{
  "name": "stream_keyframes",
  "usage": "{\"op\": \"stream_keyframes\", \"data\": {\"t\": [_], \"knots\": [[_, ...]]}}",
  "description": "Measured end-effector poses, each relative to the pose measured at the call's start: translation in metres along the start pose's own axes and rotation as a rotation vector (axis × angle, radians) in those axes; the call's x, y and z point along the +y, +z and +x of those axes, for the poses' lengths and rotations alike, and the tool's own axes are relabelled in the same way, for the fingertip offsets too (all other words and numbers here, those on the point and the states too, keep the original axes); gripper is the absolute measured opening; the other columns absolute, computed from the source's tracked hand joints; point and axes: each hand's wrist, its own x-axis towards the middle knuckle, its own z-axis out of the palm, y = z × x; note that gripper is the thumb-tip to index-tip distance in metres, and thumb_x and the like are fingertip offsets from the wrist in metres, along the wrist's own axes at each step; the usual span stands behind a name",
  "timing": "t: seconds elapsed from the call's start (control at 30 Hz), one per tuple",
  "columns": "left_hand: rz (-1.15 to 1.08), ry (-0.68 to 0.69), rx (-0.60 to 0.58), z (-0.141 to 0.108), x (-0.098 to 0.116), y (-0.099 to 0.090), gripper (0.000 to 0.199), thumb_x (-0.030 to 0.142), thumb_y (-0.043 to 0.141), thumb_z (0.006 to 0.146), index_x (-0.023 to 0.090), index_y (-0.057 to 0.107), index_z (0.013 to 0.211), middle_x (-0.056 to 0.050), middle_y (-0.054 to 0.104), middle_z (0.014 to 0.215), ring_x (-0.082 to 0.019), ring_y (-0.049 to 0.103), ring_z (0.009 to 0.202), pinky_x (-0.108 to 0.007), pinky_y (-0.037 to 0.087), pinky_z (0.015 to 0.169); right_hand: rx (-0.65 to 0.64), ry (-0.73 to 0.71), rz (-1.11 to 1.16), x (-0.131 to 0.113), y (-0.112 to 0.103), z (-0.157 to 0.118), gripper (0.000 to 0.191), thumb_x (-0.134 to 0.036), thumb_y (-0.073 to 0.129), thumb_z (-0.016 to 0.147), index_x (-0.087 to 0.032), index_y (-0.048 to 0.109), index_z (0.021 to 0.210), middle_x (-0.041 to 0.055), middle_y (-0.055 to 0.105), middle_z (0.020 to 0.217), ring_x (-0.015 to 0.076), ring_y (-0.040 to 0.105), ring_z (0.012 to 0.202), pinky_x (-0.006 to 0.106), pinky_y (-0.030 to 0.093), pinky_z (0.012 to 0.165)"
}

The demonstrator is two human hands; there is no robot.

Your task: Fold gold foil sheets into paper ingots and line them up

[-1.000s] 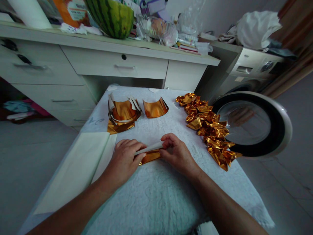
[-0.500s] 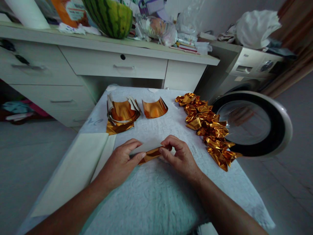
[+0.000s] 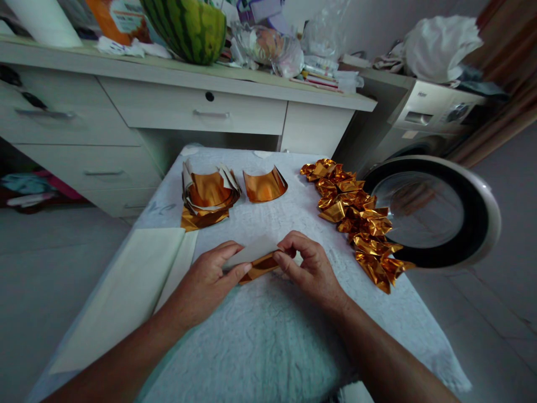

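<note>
A sheet of gold foil paper [image 3: 262,267], white on its back, is held between my hands above the cloth-covered table, with one edge folded over. My left hand [image 3: 216,274] pinches its left end, thumb on the near gold side and fingers behind. At the right end, the thumb and forefinger of my right hand [image 3: 305,266] grip the paper. Beyond my hands stands a stack of curled gold sheets [image 3: 208,190], and beside it lies a single curled gold sheet [image 3: 265,186]. Folded gold foil pieces [image 3: 352,207] form a row to the right.
Pale paper [image 3: 126,291] lies along the table's left side. Behind the table is a white counter with drawers [image 3: 197,109], bearing a watermelon [image 3: 188,31] and plastic bags. A washing machine's round door [image 3: 432,212] hangs open close to the table's right edge.
Hardly anything differs. Both hands keep their pinch on the foil paper, its white flap tilting slightly, while the view shifts a little.
</note>
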Motion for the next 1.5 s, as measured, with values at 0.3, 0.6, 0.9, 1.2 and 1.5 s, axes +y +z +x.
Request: {"op": "stream_keyframes", "data": {"t": [0.3,0.6,0.9,1.2,1.5], "knots": [[-0.002,-0.001,-0.014,-0.001,0.004,-0.001,0.025,0.037,0.052,0.091,0.020,0.065,0.103,-0.003,0.068,0.096,-0.021,0.066,0.091,-0.034,0.052,0.082,0.000,-0.013,0.002,0.001,0.000,0.000,0.010,-0.022,0.061,0.088,-0.021,0.060,0.077,-0.0019,0.056,0.072,0.0119,0.052,0.069,0.025,0.042,0.065],[0.060,0.003,0.019,-0.001,0.000,0.000,0.026,0.041,0.052,0.091,0.019,0.065,0.099,-0.005,0.069,0.097,-0.023,0.066,0.093,-0.037,0.052,0.084,0.003,-0.012,-0.004,0.002,0.000,0.000,0.011,-0.023,0.062,0.087,-0.021,0.060,0.077,-0.0019,0.056,0.071,0.0120,0.052,0.068,0.025,0.041,0.064],[-0.053,-0.019,-0.026,-0.003,0.004,0.000,0.025,0.039,0.051,0.092,0.019,0.065,0.099,-0.003,0.070,0.093,-0.021,0.067,0.087,-0.033,0.054,0.078,-0.004,0.039,-0.039,0.001,-0.001,0.001,0.017,-0.030,0.058,0.090,-0.021,0.060,0.076,-0.0010,0.056,0.071,0.0134,0.052,0.069,0.027,0.042,0.066],[-0.149,-0.104,-0.019,-0.003,0.008,0.002,0.025,0.030,0.060,0.084,0.021,0.063,0.108,-0.001,0.072,0.098,-0.020,0.069,0.088,-0.031,0.055,0.076,-0.003,0.165,-0.007,0.008,0.003,0.002,0.018,-0.031,0.058,0.089,-0.019,0.063,0.077,0.0000,0.064,0.071,0.0131,0.057,0.067,0.024,0.043,0.063],[-0.009,-0.062,0.070,-0.002,0.000,0.011,0.050,0.025,0.061,0.083,0.025,0.047,0.131,-0.007,0.070,0.112,-0.024,0.068,0.102,-0.039,0.053,0.087,-0.006,0.249,-0.314,0.017,0.012,0.004,0.014,-0.024,0.061,0.087,-0.019,0.068,0.077,0.0012,0.068,0.072,0.0144,0.058,0.066,0.025,0.041,0.061]]}}
